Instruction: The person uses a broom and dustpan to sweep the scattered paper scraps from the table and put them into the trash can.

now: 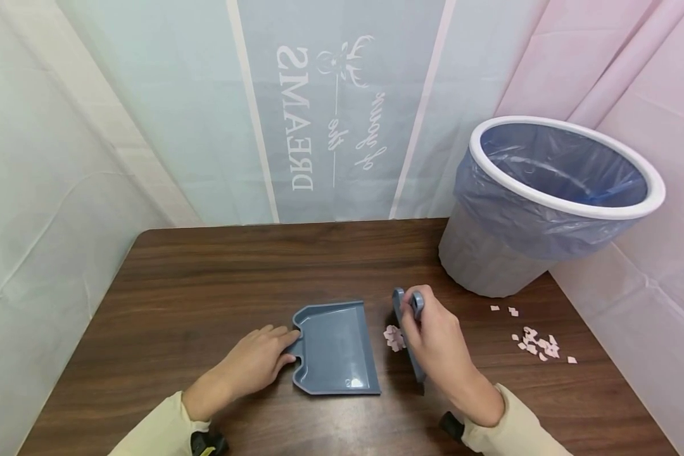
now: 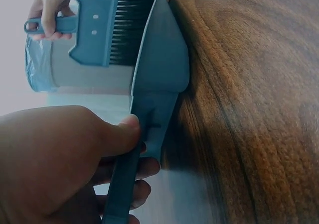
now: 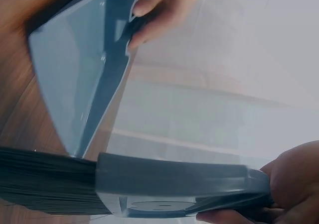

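A blue-grey dustpan (image 1: pixel 336 348) lies on the wooden table, its wide lip facing right. My left hand (image 1: pixel 256 361) grips its handle at the left; in the left wrist view the thumb (image 2: pixel 122 134) presses on top while fingers curl beneath. My right hand (image 1: pixel 439 335) holds a matching hand brush (image 2: pixel 94 27) by its handle, the dark bristles (image 3: pixel 45 181) pointing down. Between the brush and the dustpan's lip lies a small cluster of pale pink paper scraps (image 1: pixel 394 338), partly hidden by the brush. The dustpan's visible floor holds no scraps.
More pink scraps (image 1: pixel 538 345) lie scattered on the table (image 1: pixel 234 266) at the right. Behind them stands a grey trash bin (image 1: pixel 484 253) with a white rim and a blue plastic liner. A printed curtain (image 1: pixel 342 190) hangs along the table's back edge.
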Demonstrator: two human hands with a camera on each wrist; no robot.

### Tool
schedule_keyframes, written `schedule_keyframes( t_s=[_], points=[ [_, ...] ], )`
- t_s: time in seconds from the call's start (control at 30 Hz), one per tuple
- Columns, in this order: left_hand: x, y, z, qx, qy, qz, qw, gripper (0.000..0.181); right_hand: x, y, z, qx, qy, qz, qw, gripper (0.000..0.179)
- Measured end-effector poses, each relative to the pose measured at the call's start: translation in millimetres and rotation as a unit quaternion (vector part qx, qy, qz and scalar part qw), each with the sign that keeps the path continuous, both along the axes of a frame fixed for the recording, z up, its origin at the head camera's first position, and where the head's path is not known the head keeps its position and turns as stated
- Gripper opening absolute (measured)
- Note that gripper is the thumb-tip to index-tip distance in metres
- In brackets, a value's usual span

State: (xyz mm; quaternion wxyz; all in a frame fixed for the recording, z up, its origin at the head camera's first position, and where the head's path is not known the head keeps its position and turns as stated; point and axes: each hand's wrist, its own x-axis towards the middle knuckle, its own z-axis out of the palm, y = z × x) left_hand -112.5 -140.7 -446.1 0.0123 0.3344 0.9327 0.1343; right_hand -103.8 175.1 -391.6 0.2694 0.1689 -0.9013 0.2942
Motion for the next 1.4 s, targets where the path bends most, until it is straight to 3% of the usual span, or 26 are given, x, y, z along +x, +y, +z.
schedule_keyframes(
  t_s=[0.4, 0.73, 0.93, 1.17, 1.4],
  points=[
    [1.3, 0.8, -2.7, -0.009, 0.013, 0.008, 0.9999, 0.037, -2.3, -33.6, 3.8, -0.042, -0.026, 0.040, 0.9980, 0.024],
    [1.2, 0.0, -2.8, -0.008, 0.011, 0.013, 0.9998, 0.037, -0.6, -44.3, 4.2, -0.043, -0.016, 0.041, 0.9981, 0.025],
    [0.9, 0.5, -2.6, -0.006, 0.014, 0.012, 0.9998, 0.037, -1.0, -46.5, 4.8, -0.056, -0.013, 0.057, 0.9967, 0.025],
    [1.1, 0.3, -2.4, -0.002, 0.021, 0.012, 0.9997, 0.037, -4.5, -41.0, 10.8, -0.128, -0.016, 0.086, 0.9880, 0.023],
    [1.2, -0.4, -0.9, 0.002, 0.010, 0.014, 0.9999, 0.037, -9.1, -27.6, 13.4, -0.117, -0.014, 0.064, 0.9910, 0.021]
  ],
)
